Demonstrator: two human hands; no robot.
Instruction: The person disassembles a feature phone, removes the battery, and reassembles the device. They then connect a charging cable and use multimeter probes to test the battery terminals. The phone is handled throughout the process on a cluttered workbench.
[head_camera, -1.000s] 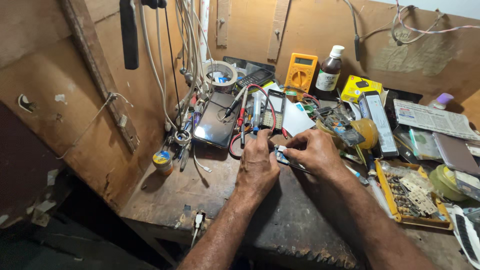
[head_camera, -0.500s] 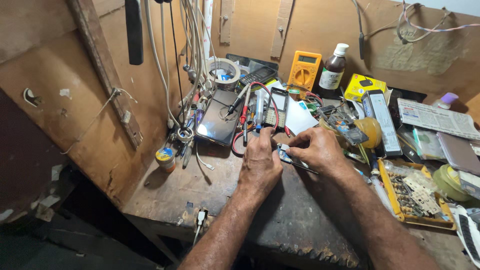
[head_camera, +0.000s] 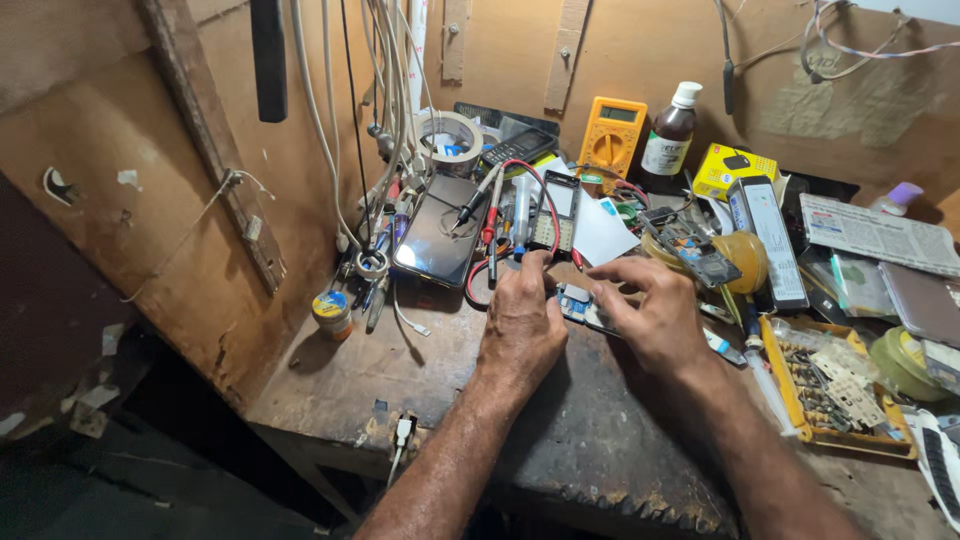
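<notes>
Both hands (head_camera: 590, 315) still around the small circuit board (head_camera: 577, 303), unmoved.

Orange multimeter (head_camera: 611, 140), yellow box (head_camera: 733, 169)

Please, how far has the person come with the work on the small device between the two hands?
Done, it seems: the small opened device shows a blue part inside, and probes and tools lie ready beside the dark smartphone. In hand: the left hand and right hand both hold the device on the workbench. Left: it is not closed; the yellow multimeter stands unused at the back.
</notes>
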